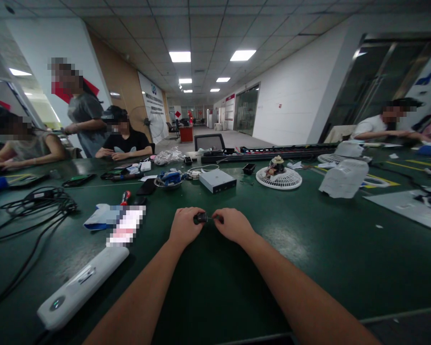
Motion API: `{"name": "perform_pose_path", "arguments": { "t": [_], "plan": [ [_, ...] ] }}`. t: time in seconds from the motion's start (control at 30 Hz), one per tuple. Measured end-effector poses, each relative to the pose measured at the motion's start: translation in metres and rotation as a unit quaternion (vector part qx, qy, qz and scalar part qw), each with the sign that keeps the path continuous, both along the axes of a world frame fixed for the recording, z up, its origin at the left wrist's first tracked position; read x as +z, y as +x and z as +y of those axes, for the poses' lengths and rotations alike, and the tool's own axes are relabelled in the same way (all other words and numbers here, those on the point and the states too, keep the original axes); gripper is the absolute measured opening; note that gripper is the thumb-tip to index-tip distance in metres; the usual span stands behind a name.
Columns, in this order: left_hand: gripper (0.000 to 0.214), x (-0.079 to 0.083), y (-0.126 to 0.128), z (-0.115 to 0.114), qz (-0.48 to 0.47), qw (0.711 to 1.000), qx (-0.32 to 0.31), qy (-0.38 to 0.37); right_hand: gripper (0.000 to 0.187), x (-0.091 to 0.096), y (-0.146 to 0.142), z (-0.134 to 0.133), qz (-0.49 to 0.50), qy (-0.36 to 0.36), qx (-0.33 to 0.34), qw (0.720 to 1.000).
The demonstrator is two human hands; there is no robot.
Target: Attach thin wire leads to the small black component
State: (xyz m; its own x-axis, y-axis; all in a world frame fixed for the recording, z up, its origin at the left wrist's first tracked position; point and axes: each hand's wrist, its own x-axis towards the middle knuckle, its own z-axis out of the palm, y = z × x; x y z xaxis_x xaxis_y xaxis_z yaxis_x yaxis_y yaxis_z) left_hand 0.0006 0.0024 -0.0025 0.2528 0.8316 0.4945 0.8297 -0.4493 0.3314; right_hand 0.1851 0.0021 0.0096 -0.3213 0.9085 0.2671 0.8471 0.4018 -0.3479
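Observation:
Both my hands meet over the middle of the dark green table (309,249). My left hand (184,225) is closed around a small black part (200,218), pinched at its fingertips. My right hand (233,225) is closed too, gripping a thin metal tool or pin (215,219) whose tip reaches into the black part. The two hands nearly touch just above the table top. What the black part is I cannot make out.
A white power strip (81,287) and black cables (36,206) lie left. A red-handled screwdriver (125,196), a grey box (217,180), a white fan grille (278,177) and a white fan housing (343,178) lie beyond. Several people sit around the far table edges.

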Motion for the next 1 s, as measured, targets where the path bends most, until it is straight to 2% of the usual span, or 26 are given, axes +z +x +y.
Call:
{"name": "perform_pose_path", "arguments": {
  "t": [0.13, 0.27, 0.37, 0.47, 0.67, 0.87, 1.0],
  "plan": [
    [0.025, 0.001, -0.001, 0.0, -0.014, 0.999, 0.031, 0.008, 0.019, 0.003, 0.003, 0.0, 0.009, 0.002, -0.042, 0.999],
    [0.021, 0.003, -0.002, 0.0, -0.026, 0.999, 0.042, -0.001, 0.029, 0.004, 0.012, 0.001, -0.007, -0.076, -0.053, 0.996],
    [0.02, 0.004, -0.002, -0.001, -0.033, 0.999, 0.037, -0.008, 0.021, 0.002, 0.015, 0.002, -0.002, -0.105, -0.04, 0.994],
    [0.022, 0.004, -0.002, -0.001, -0.03, 0.999, 0.026, -0.013, 0.012, -0.001, 0.011, 0.003, 0.052, -0.083, -0.035, 0.995],
    [0.024, 0.002, 0.001, -0.002, -0.025, 0.999, -0.013, -0.021, 0.016, -0.003, 0.004, 0.006, 0.163, -0.029, -0.008, 0.986],
    [0.026, 0.002, 0.003, -0.004, -0.02, 0.999, -0.043, -0.023, 0.017, -0.001, 0.003, 0.006, 0.161, 0.01, 0.032, 0.986],
    [0.029, 0.003, 0.003, -0.004, -0.012, 0.999, -0.043, -0.027, 0.019, -0.002, 0.003, 0.007, 0.176, -0.001, 0.039, 0.984]
  ]
}}
